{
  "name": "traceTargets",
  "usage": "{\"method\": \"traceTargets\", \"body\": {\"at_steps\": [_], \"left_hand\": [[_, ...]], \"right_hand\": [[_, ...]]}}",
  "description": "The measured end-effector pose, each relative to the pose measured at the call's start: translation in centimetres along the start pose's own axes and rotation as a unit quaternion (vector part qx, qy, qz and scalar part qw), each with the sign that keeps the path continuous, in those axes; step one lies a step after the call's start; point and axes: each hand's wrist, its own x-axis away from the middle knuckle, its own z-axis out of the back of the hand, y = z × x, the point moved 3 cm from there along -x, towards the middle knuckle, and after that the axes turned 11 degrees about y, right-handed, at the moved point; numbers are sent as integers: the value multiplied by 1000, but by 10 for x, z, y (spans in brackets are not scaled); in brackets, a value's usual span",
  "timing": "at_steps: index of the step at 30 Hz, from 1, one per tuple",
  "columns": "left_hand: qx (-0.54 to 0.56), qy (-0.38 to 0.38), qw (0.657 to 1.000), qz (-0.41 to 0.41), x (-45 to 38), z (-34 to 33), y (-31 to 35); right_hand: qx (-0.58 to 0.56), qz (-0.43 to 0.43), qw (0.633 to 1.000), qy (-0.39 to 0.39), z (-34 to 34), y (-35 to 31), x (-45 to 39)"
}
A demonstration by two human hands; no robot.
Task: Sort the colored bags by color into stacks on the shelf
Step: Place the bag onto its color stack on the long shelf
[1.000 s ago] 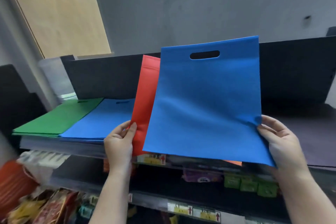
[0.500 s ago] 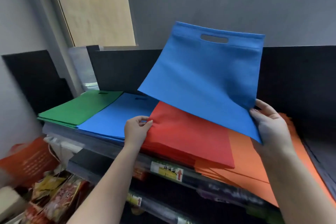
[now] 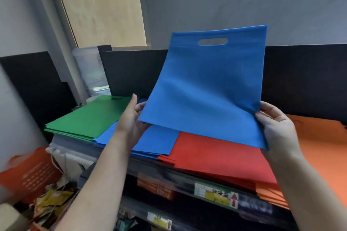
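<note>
- Two hands of yours hold one blue bag (image 3: pixel 206 88) up in the air over the shelf (image 3: pixel 187 176), its cut-out handle at the 12 o'clock edge and its bottom edge toward you at 6 o'clock.
- Your right hand (image 3: pixel 277 129) grips the bag's corner at about 4 o'clock, thumb on the near face and the other fingers hidden behind the cloth.
- Your left hand (image 3: pixel 131 118) meets the bag's 8 o'clock corner; its fingers (image 3: pixel 141 106) reach in behind the cloth. You cannot tell from this view whether they pinch it or only support it.
- The bag bows a little, its upper part standing nearly upright against the black back panel (image 3: pixel 131 73).
- Four flat stacks lie side by side on the shelf beneath it.
- At 9 o'clock from the held bag lies the green stack (image 3: pixel 90 118), farthest left.
- Just beside it, partly under your left wrist, lies the blue stack (image 3: pixel 157 142), its edge overlapping the green one.
- At 6 o'clock, directly below the held bag, lies the red stack (image 3: pixel 216 157), touching the blue stack.
- At 3 to 4 o'clock, past your right hand, lies the orange stack (image 3: pixel 319 148), running under the red one's edge.
- A yellow price tag (image 3: pixel 216 194) with a red arrow sits on the shelf's front rail at 6 o'clock.
- An orange basket (image 3: pixel 32 172) stands low at 8 o'clock, blurred.
</note>
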Motion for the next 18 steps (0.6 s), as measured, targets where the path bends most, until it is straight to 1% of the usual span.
{"method": "traceTargets", "body": {"at_steps": [2, 4, 5, 7, 9, 11, 13, 15, 18], "left_hand": [[-7, -57, 998, 28, -6, 15, 19], [-75, -85, 994, 9, -16, 30, 34], [-113, -82, 990, -15, -23, 38, 38], [-179, -33, 980, -84, -38, 52, 45], [-237, 4, 961, -143, -52, 67, 48], [-309, 27, 930, -197, -63, 82, 49], [-390, 36, 881, -266, -73, 94, 50], [-453, 41, 832, -317, -79, 104, 48], [-534, 34, 775, -336, -88, 116, 39]], "right_hand": [[19, 11, 1000, 12, -18, 14, 7], [29, 21, 999, 18, -38, 30, 14], [32, 26, 999, 18, -47, 38, 17], [46, 42, 998, 19, -65, 52, 23], [65, 65, 995, 23, -82, 63, 28], [94, 89, 991, 21, -95, 72, 30], [158, 121, 980, 25, -103, 79, 29], [248, 149, 957, 30, -109, 86, 27], [392, 170, 903, 28, -115, 102, 25]]}}
